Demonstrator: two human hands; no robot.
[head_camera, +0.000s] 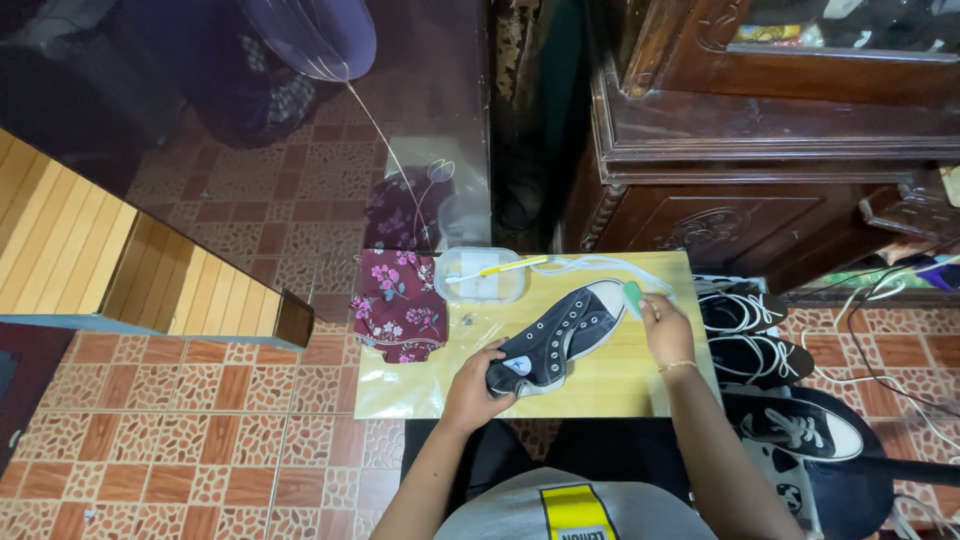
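On the small wooden desk (610, 385), near its middle, lies a black canvas sneaker (560, 336) with a white sole and white toe cap. I see my left hand (478, 385) clamped around its heel end, fingers wrapped over the back, which I judge is to pin the shoe flat so it cannot slide. My right hand (665, 328) sits at the toe end, closed on a small green sponge (633, 297) pressed against the white toe cap; the grip looks like a pinch, thumb on top. The hands are well apart, one at each end of the shoe. Long axis of the sneaker runs diagonally: heel toward me and to the left, toe away and to the right. It lies on its side, eyelets and tongue opening facing upward-left. A white lace (600, 264) lies loose beyond the toe, next to a clear plastic tub (478, 276) with a yellow-handled brush (510, 266) resting across it, both within easy reach of the working end. Just left of the tub is a folded maroon floral cloth (398, 303). More black sneakers (755, 335) wait on the tiled floor (200, 430) to the right of the desk.
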